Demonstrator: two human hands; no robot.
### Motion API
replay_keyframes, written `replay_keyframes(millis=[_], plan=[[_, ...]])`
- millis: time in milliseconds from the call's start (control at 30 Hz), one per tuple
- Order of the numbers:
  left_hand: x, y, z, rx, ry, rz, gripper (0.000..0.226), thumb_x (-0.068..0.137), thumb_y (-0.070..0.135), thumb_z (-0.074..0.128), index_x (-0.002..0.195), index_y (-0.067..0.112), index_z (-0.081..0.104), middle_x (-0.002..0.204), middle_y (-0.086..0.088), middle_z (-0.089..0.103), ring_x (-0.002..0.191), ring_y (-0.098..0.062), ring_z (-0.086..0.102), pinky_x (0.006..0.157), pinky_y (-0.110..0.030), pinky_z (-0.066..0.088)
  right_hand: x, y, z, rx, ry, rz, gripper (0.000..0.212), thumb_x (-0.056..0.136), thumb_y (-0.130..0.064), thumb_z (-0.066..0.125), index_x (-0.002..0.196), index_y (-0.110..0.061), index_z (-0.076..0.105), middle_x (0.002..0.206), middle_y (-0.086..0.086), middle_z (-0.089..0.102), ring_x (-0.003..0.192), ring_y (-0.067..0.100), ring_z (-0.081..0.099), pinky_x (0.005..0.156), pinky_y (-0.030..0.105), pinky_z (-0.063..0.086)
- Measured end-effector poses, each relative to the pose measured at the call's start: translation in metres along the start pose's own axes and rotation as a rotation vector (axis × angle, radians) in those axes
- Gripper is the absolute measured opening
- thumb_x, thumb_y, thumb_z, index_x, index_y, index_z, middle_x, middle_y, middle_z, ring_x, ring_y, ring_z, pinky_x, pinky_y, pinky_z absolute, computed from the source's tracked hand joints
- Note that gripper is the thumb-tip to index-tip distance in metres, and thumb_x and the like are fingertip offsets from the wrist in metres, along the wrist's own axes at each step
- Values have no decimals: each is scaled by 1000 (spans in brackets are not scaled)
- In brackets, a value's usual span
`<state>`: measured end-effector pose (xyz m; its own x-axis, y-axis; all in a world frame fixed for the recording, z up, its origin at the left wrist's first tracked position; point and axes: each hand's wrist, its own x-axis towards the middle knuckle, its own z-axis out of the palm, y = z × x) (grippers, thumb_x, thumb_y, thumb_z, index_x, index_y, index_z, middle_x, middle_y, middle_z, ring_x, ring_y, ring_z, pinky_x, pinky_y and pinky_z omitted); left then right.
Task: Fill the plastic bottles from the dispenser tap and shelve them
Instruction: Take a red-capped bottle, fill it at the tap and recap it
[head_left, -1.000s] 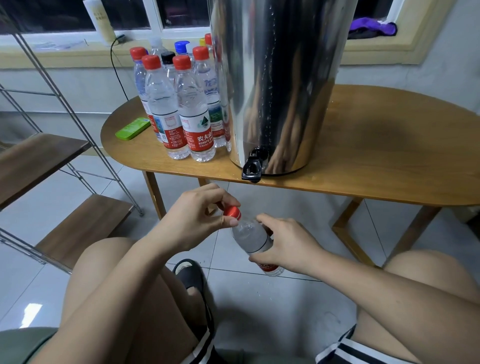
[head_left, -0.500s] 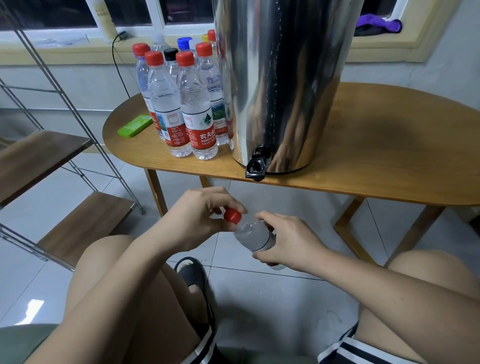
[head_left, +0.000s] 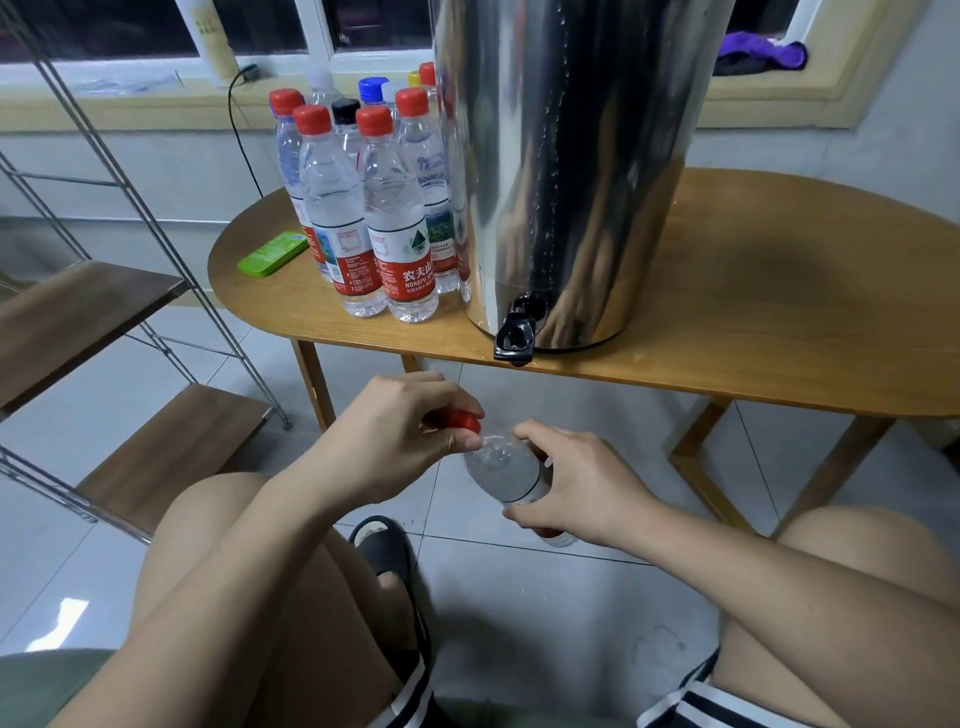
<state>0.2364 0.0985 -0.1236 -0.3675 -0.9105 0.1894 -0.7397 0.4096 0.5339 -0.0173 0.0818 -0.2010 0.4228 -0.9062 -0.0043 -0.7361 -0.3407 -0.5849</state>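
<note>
Bottles (head_left: 363, 208) left of dispenser (head_left: 561, 171) on table (head_left: 779, 312); shelves (head_left: 78, 312) further left.

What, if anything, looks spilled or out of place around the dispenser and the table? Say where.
Only small spills. A trail of water drops runs down the outer wall of the steel dispenser above the tap, and the table shows what look like a few wet glints by its base. Nothing else stands out.

1. Tilted clear bottle (head_left: 506, 470), red-labelled, below the counter (head_left: 779, 312) edge; red cap (head_left: 464, 420) at its neck;
2. Upright capped bottles (head_left: 363, 208) cluster just left of the steel dispenser (head_left: 561, 156);
3. At the dispenser's base, black tap (head_left: 515, 338) juts over the counter edge.
</note>
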Motion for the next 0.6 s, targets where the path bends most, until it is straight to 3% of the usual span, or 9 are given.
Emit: replay_keyframes(millis=[200,267,400,600], plan=[[-3,5,5,-137,187,4,36,90,50,82,122,32,80,108,22,75,103,-7,72,88,-26,58,0,-5,-9,68,48,-2,74,64,-55,93,127,-46,54,109,-20,71,99,7,67,86,38,60],[-3,6,5,-230,213,-37,44,88,54,82,126,33,77,112,19,77,106,-11,73,90,-30,60,-1,-10,-14,113,65,8,78,65,-55,94,132,-47,55,114,-21,71,103,4,68,90,38,60],[-5,2,0,-297,85,-67,65,85,64,85,140,36,65,122,13,75,116,-13,71,94,-40,61,-3,-27,-29,203,102,1,75,68,-51,95,132,-48,57,117,-23,72,107,0,68,94,35,60],[-28,-6,-21,-241,-141,-123,92,75,64,94,154,44,49,149,24,62,138,-3,58,116,-43,50,-7,-77,-43,287,49,-94,74,73,-53,95,137,-49,58,124,-29,70,114,-10,63,89,14,51]])
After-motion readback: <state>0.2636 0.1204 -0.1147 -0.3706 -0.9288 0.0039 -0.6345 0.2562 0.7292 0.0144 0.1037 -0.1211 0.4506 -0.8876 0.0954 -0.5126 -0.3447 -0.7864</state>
